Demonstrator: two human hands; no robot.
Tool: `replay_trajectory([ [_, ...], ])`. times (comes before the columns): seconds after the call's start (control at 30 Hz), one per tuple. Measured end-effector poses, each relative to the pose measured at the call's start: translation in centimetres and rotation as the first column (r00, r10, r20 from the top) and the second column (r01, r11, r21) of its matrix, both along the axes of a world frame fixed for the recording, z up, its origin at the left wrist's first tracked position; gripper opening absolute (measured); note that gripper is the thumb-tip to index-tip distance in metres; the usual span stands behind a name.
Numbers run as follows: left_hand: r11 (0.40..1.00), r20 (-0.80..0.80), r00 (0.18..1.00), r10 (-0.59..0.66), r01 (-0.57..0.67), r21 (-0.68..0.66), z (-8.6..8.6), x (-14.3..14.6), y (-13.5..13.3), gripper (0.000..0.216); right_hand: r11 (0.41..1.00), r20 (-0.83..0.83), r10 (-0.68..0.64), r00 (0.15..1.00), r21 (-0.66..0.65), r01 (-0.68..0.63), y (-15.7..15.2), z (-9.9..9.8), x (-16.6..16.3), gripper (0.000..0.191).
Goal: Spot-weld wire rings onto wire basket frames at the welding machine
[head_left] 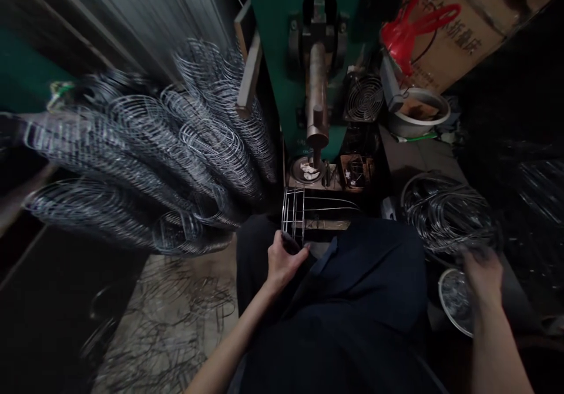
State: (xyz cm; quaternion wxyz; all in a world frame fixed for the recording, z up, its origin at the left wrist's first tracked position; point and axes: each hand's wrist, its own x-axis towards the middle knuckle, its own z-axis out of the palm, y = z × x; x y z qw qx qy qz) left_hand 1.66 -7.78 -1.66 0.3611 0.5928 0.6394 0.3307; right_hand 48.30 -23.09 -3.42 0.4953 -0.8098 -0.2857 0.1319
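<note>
My left hand grips the near end of a wire frame, a cage-like piece of several rings with long wires running right toward the machine base. The frame rests over my lap in front of a green press machine with a vertical ram. My right hand is blurred, low at the right, over a round metal dish and beside a pile of loose wire rings. I cannot tell whether it holds anything.
Rows of stacked wire frames fill the left side. Wire scraps litter the floor. A small fan, a pot, a red plastic bag and a cardboard box stand at the upper right.
</note>
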Motion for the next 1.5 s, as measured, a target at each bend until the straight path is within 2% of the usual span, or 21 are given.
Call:
replay_trajectory([
  [0.03,1.0,0.001,1.0,0.005,-0.005,0.013,-0.1,0.1,0.2,0.044,0.998,-0.095,0.012,0.995,0.056,-0.006,2.7,1.7,-2.3,0.035],
  [0.1,0.999,0.001,1.0,0.019,-0.019,0.042,-0.1,0.1,0.5,0.044,0.957,-0.257,0.282,0.924,0.142,-0.252,8.0,4.9,-7.4,0.04],
  [0.13,0.998,-0.002,1.0,0.025,-0.025,0.06,-0.1,0.1,0.6,0.043,0.895,-0.264,0.444,0.856,0.171,-0.412,10.5,6.2,-10.1,0.04],
  [0.2,0.995,-0.013,0.999,0.037,-0.036,0.096,-0.1,0.0,0.7,0.043,0.704,-0.123,0.71,0.693,0.158,-0.693,14.6,8.2,-14.8,0.036],
  [0.27,0.991,-0.021,0.999,0.047,-0.044,0.123,-0.1,-0.2,0.7,0.042,0.553,0.11,0.819,0.564,0.112,-0.825,17.6,9.0,-18.4,0.026],
  [0.33,0.989,-0.021,0.998,0.052,-0.049,0.138,-0.3,-0.5,0.8,0.042,0.473,0.324,0.827,0.459,0.04,-0.88,19.6,8.9,-20.6,0.022],
  [0.4,0.987,-0.021,0.998,0.059,-0.056,0.15,-0.5,-0.7,0.9,0.043,0.435,0.454,0.808,0.375,-0.031,-0.9,21.1,8.3,-21.7,0.022],
  [0.63,0.973,0.01,0.997,0.077,-0.077,0.216,-1.2,-1.0,2.2,0.042,0.429,0.596,0.758,0.265,-0.151,-0.89,22.8,6.3,-22.7,0.027],
  [0.77,0.969,0.025,0.997,0.077,-0.081,0.233,-1.7,-0.9,2.9,0.042,0.442,0.619,0.728,0.294,-0.097,-0.892,23.4,6.5,-22.9,0.023],
  [1.03,0.94,0.018,0.996,0.082,-0.083,0.331,-2.9,-0.8,4.4,0.039,0.422,0.634,0.708,0.312,-0.025,-0.906,24.9,6.9,-23.3,0.025],
  [1.23,0.93,0.021,0.994,0.108,-0.108,0.351,-3.0,-0.6,5.4,0.04,0.436,0.67,0.668,0.324,0.0,-0.9,25.8,7.0,-23.5,0.023],
  [1.5,0.934,0.002,0.991,0.13,-0.123,0.337,-2.9,-0.6,6.6,0.039,0.448,0.667,0.681,0.304,-0.05,-0.893,26.9,7.2,-23.3,0.025],
])
